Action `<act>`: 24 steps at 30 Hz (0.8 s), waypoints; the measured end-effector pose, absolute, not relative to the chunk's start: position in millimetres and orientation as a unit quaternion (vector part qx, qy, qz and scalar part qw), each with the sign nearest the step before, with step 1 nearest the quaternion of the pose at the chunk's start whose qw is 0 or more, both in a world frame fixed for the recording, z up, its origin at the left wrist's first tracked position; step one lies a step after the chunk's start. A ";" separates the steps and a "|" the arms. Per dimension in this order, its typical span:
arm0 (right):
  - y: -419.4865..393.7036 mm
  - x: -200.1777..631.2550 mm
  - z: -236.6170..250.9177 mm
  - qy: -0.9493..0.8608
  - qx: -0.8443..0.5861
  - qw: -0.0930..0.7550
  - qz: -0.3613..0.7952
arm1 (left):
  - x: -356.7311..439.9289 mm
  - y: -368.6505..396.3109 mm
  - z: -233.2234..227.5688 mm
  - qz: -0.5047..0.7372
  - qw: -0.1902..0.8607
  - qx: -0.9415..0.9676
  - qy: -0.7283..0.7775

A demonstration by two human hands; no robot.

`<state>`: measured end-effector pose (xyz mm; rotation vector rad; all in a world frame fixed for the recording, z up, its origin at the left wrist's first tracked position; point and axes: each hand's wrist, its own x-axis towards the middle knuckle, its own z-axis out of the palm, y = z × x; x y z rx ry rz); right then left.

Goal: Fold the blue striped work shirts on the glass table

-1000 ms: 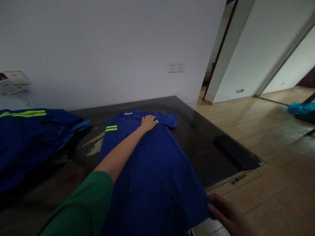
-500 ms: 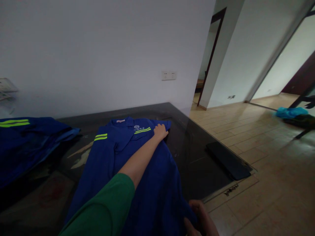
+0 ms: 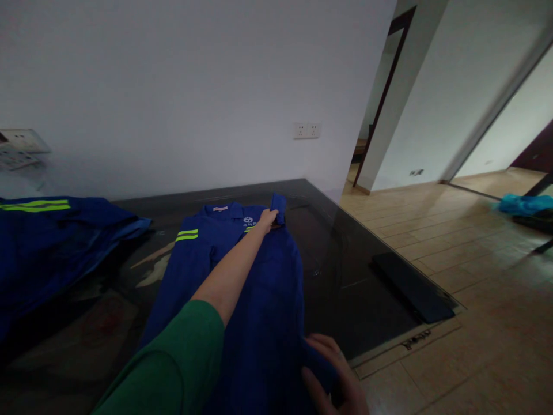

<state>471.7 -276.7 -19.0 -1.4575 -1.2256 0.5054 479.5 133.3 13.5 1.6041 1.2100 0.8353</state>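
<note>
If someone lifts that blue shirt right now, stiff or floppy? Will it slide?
Likely floppy: the blue shirt bends where the left hand and right hand grip it. Probably light for its spread, as the cloth looks thin. It may slide fairly easily, since the dark tabletop looks smooth and shiny.

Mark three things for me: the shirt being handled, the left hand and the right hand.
Shirt [image 3: 268, 300]: head view, on its blue body.
Left hand [image 3: 266, 220]: head view, on its back.
Right hand [image 3: 344, 376]: head view, mid-hand, behind the fingers.
</note>
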 end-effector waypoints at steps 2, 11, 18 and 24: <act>-267.2 464.6 -2.9 -0.571 -0.575 0.544 0.219 | 455.4 139.4 20.1 0.372 0.477 0.627 0.490; -255.5 406.2 40.5 -0.724 -0.458 0.455 0.242 | 292.1 142.1 45.7 0.504 0.407 0.611 0.455; -261.3 384.4 33.6 -0.815 -0.500 0.235 0.177 | 210.2 104.2 0.3 0.489 0.387 0.563 0.543; -269.7 379.4 21.7 -0.816 -0.524 0.226 0.093 | 203.3 96.0 -12.0 0.469 0.398 0.550 0.565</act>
